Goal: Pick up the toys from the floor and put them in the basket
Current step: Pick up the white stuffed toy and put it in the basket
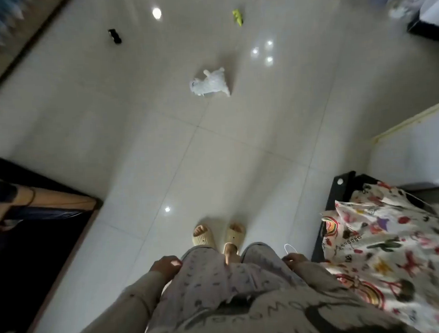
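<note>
Three toys lie on the pale tiled floor ahead of me. A white plush animal (210, 82) lies on its side in the middle. Farther away sit a small black toy (114, 36) at the left and a yellow-green toy (238, 17) at the right. My left hand (165, 265) hangs by my left thigh, fingers loosely curled, holding nothing. My right hand (294, 259) hangs by my right thigh with the fingers curled in; a thin white loop shows just above it. No basket is in view.
A dark piece of furniture with a wooden rail (37, 198) stands at the left. A bed with a patterned sheet (385, 246) and black frame is at the right. White furniture (416, 151) and clutter (403, 6) sit farther right. My feet wear beige slippers (218, 234).
</note>
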The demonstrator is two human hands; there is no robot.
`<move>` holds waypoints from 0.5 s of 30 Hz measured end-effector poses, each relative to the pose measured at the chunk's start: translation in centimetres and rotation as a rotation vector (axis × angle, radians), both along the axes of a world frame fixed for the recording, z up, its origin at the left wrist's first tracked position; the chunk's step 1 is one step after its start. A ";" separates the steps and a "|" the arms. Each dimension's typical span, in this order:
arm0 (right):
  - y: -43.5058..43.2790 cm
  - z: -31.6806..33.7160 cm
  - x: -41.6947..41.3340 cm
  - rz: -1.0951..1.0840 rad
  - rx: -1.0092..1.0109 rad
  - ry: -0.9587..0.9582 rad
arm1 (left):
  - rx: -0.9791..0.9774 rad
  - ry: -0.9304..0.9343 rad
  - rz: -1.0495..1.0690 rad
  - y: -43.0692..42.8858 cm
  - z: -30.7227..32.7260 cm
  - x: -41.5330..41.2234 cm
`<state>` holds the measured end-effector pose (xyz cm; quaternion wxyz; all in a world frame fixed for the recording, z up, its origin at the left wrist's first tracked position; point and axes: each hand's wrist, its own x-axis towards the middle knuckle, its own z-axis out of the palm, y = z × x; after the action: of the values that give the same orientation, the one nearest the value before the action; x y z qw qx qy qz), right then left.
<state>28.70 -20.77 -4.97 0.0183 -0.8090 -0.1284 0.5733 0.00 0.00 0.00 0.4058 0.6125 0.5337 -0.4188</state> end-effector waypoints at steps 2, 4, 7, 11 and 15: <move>0.3 0.1 0.4 0.009 -0.030 0.013 | -0.003 -0.008 0.031 0.1 0.0 0.5; 0.7 0.4 1.0 -0.003 -0.043 0.016 | 0.007 -0.019 0.079 0.4 0.1 1.2; 0.9 0.3 2.0 0.028 -0.065 0.019 | 0.014 -0.040 0.128 0.3 -0.3 2.0; 2.4 0.5 3.6 0.064 -0.113 0.064 | 0.100 -0.094 0.287 0.3 -1.2 2.6; 5.7 0.7 5.2 -0.072 -0.003 0.071 | 0.159 -0.117 0.411 1.0 -1.9 2.8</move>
<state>33.91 -15.11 -4.29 0.0424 -0.7924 -0.0977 0.6006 2.84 0.99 -1.91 0.4636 0.5442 0.6539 -0.2478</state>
